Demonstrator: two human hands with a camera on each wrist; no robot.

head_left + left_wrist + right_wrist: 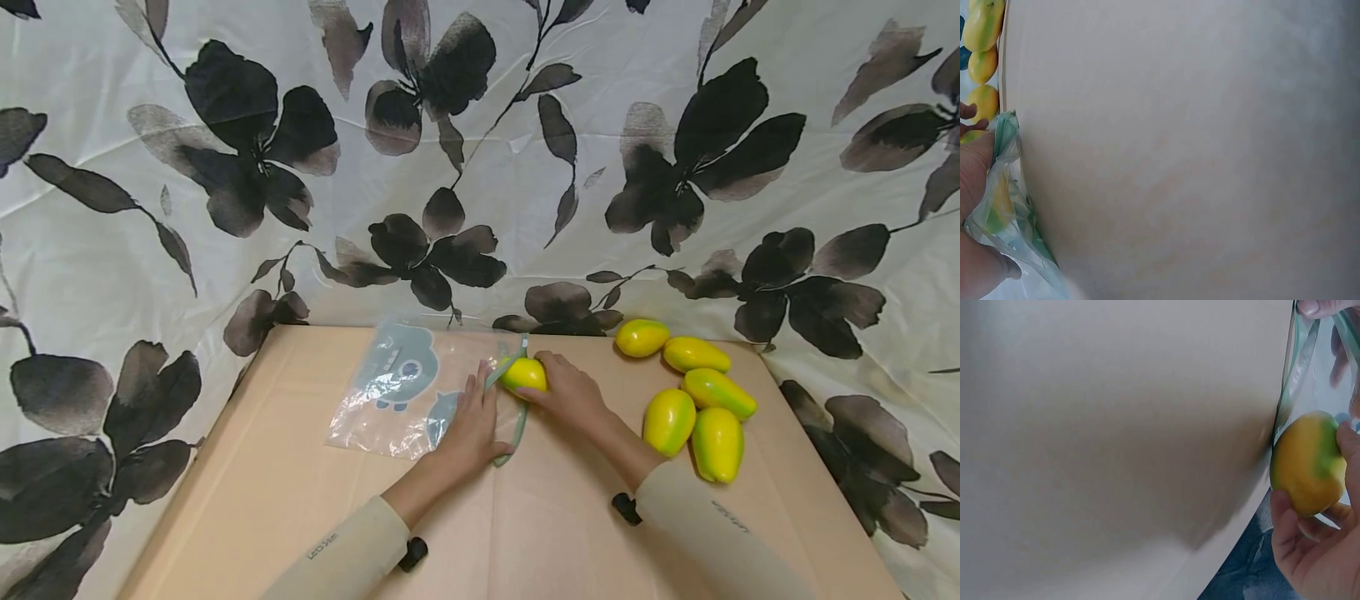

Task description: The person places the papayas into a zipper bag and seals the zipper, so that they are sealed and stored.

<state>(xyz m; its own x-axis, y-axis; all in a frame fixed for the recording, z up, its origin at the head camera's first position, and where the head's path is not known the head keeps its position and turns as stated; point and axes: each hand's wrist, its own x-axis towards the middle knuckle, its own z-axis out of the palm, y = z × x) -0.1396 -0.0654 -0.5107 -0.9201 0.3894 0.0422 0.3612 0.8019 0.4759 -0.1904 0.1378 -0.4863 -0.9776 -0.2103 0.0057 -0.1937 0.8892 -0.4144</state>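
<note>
A clear zip bag with blue cartoon prints and a green zip edge lies flat toward the back of the board. My left hand grips its mouth, thumb on the near part of the green edge and fingers over the top layer. In the right wrist view the mouth of the bag gapes, with left fingers showing through the plastic. My right hand holds a yellow-green mango between thumb and fingers, partly inside that mouth. The same mango shows its rounded end in the right wrist view.
Several more mangoes, among them one lying farthest back and one nearest the front, lie on the right side of the tan board. A white cloth with dark flowers hangs behind it.
</note>
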